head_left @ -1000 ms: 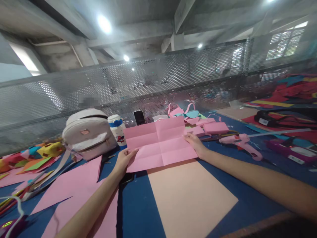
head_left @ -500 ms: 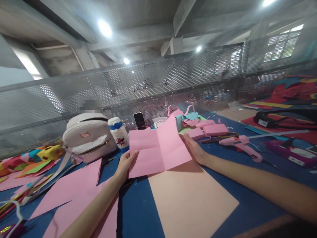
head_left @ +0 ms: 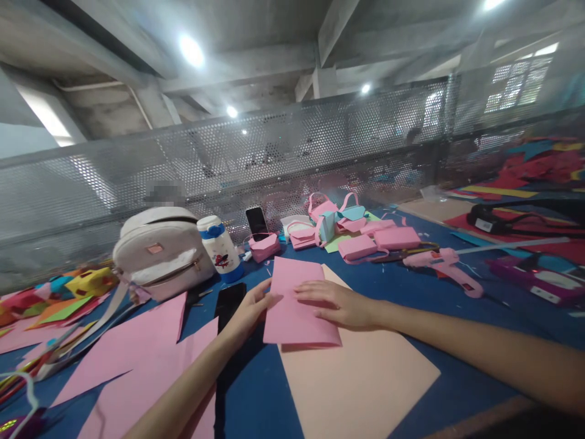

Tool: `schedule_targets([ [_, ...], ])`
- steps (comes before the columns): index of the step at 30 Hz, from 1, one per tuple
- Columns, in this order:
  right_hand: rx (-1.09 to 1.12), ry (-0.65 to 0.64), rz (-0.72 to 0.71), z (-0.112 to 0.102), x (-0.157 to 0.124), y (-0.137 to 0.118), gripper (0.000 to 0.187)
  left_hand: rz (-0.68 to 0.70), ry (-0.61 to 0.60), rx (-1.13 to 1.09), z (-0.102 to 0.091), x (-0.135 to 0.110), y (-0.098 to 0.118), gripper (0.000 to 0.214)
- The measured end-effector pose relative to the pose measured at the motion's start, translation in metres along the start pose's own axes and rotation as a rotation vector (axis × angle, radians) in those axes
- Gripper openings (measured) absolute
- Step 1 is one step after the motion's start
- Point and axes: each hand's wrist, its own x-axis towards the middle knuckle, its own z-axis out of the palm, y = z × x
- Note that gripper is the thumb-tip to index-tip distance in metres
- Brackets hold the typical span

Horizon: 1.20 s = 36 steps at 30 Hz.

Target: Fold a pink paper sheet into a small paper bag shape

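Note:
A folded sheet of pink paper lies over the upper part of a larger peach sheet. At its left edge, my left hand pinches the paper between thumb and fingers. My right hand rests flat on top of the fold with its fingers stretched out to the left. A black phone lies on the table, partly behind my left hand. More pink sheets are spread to the left, under and beside my left forearm.
Behind stand a white backpack, a bottle and an upright phone. Small pink paper bags sit at the back. A pink glue gun and a purple device lie right on the blue table.
The pink paper, half open and raised before, is now folded over and lower, against the peach sheet. My right hand has moved from its right edge onto its top.

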Motion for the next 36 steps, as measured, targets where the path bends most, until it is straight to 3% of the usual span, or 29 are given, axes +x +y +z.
schedule_targets([
  [3, -0.021, 0.11, 0.078, 0.001, 0.0, 0.008, 0.047, -0.029, -0.159, 0.032, 0.0, -0.002, -0.002, 0.068],
  [7, 0.146, 0.402, 0.289, -0.004, 0.003, 0.029, 0.052, -0.06, -0.269, 0.058, 0.004, -0.007, 0.0, 0.062],
  [11, 0.314, 0.409, 0.407, -0.009, 0.006, 0.05, 0.051, -0.075, -0.327, 0.046, 0.008, -0.01, 0.003, 0.057],
  [15, 0.45, 0.399, 0.449, -0.013, 0.008, 0.055, 0.043, -0.083, -0.221, 0.053, 0.005, -0.008, 0.003, 0.055],
  [22, 0.592, 0.721, 0.422, -0.022, 0.008, 0.052, 0.041, 0.019, 0.042, -0.01, -0.014, 0.008, -0.005, 0.04],
  [25, 0.67, 0.8, 0.381, -0.023, 0.009, 0.047, 0.04, 0.085, 0.1, -0.025, -0.016, 0.011, -0.008, 0.038],
  [31, 0.872, 0.712, 0.332, -0.018, 0.013, 0.037, 0.051, 0.219, 0.166, -0.001, -0.014, 0.008, -0.003, 0.045],
  [36, 0.943, 0.578, 0.382, -0.011, 0.011, 0.036, 0.058, 0.165, 0.168, 0.096, -0.016, 0.009, -0.007, 0.051],
])
